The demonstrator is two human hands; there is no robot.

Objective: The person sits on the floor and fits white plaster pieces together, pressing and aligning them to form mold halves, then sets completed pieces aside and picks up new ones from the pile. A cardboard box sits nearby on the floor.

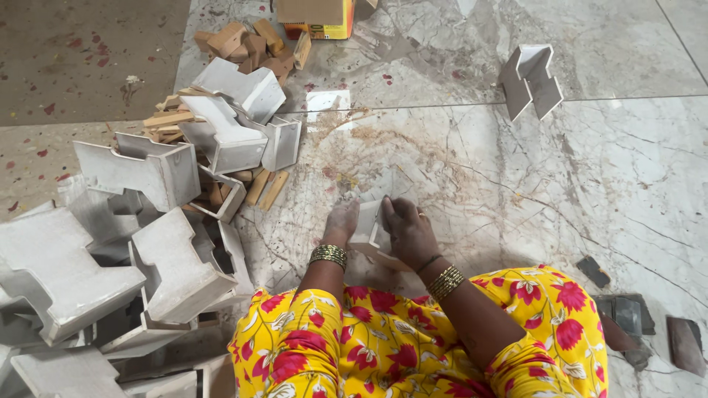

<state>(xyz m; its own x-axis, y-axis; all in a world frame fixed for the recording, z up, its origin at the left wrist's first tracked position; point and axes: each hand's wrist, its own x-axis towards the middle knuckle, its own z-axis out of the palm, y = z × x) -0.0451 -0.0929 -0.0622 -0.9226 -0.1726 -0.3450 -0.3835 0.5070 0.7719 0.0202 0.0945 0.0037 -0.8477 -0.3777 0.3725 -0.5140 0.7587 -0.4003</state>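
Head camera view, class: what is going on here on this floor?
A person in yellow floral clothing sits on a marble floor. The left hand and right hand together hold a small white block low over the floor. To the person's left lies a heap of white angular pieces mixed with small wooden blocks. One more white piece stands apart, farther off.
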